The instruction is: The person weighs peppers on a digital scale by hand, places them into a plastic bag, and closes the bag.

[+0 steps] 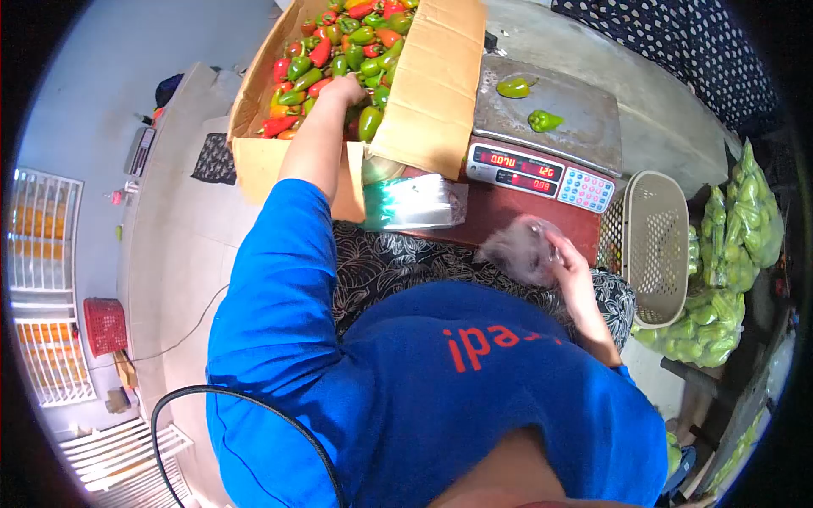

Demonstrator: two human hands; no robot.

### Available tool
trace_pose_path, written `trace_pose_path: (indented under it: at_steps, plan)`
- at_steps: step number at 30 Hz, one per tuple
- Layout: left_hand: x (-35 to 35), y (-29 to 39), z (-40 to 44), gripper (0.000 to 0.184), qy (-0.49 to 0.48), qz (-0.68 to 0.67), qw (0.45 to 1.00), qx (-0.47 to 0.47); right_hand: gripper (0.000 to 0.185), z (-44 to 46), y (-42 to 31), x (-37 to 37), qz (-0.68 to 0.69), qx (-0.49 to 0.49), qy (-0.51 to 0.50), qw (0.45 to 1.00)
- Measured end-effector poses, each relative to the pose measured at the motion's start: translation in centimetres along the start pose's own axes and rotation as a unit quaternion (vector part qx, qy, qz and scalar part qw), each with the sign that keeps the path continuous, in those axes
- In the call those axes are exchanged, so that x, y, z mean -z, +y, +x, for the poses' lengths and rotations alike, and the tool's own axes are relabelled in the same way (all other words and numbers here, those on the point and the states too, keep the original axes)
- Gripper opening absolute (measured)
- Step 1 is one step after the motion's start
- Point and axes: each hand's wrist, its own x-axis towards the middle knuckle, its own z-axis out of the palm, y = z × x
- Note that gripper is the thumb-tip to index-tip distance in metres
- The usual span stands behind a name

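Note:
My left hand (344, 90) reaches into an open cardboard box (432, 80) full of red, green and orange peppers (320, 52). Its fingers are partly hidden among the peppers, so their grip cannot be made out. A clear, crumpled plastic bag (521, 252) is pinched in my right hand (567, 258), held in front of my lap. The bag's contents, if any, are not visible. Two green peppers (545, 120) lie on the metal plate of a digital scale (542, 176) with lit red numbers. A stack of shiny clear plastic packaging (419, 201) lies beside the box.
A beige perforated plastic basket (660, 250) stands right of the scale. Beyond it are clear bags of green vegetables (752, 216). A red crate (105, 327) and white racks (51, 216) stand far left. A black cable (246, 396) loops near my left arm.

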Motion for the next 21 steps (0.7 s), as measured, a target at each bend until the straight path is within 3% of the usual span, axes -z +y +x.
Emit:
trace_pose_path:
  at_steps: [5, 9, 13, 15, 16, 18, 19, 20, 21]
  plan:
    - [-2.0, 1.5, 1.9, 0.063, 0.000, 0.028, 0.999, 0.018, 0.051, -1.8, 5.7, 2.4, 0.280, -0.169, 0.047, 0.944]
    - [-1.9, 0.0, 1.6, 0.068, 0.062, -0.025, 0.997, -0.047, 0.046, -0.3, 5.2, 2.0, 0.286, -0.214, 0.062, 0.932]
    - [-0.8, -0.2, 0.7, 0.061, 0.097, -0.113, 0.989, -0.023, 0.047, 0.8, 5.5, 0.4, 0.319, -0.195, 0.005, 0.927]
    - [0.1, -0.3, 1.1, 0.057, 0.254, -0.277, 0.926, -0.017, 0.052, 1.0, 5.8, 0.5, 0.258, -0.182, -0.036, 0.948]
    - [2.1, 0.5, 0.4, 0.051, 0.331, -0.348, 0.873, -0.083, 0.053, 1.0, 6.1, 0.7, 0.229, -0.177, -0.046, 0.956]
    - [4.0, 2.8, -0.4, 0.040, 0.417, -0.573, 0.685, -0.171, 0.056, 0.5, 4.9, 0.8, 0.197, -0.154, -0.070, 0.966]
    - [5.9, 4.8, -2.9, 0.044, 0.401, -0.558, 0.709, -0.156, 0.056, 0.3, 4.6, 0.8, 0.181, -0.151, -0.076, 0.969]
    - [7.6, 9.1, -6.6, 0.047, 0.442, -0.565, 0.648, -0.258, 0.056, 0.2, 4.6, 0.9, 0.164, -0.150, -0.084, 0.972]
    - [8.4, 11.3, -7.7, 0.052, 0.405, -0.520, 0.692, -0.295, 0.056, 0.1, 4.9, 1.2, 0.145, -0.149, -0.092, 0.974]
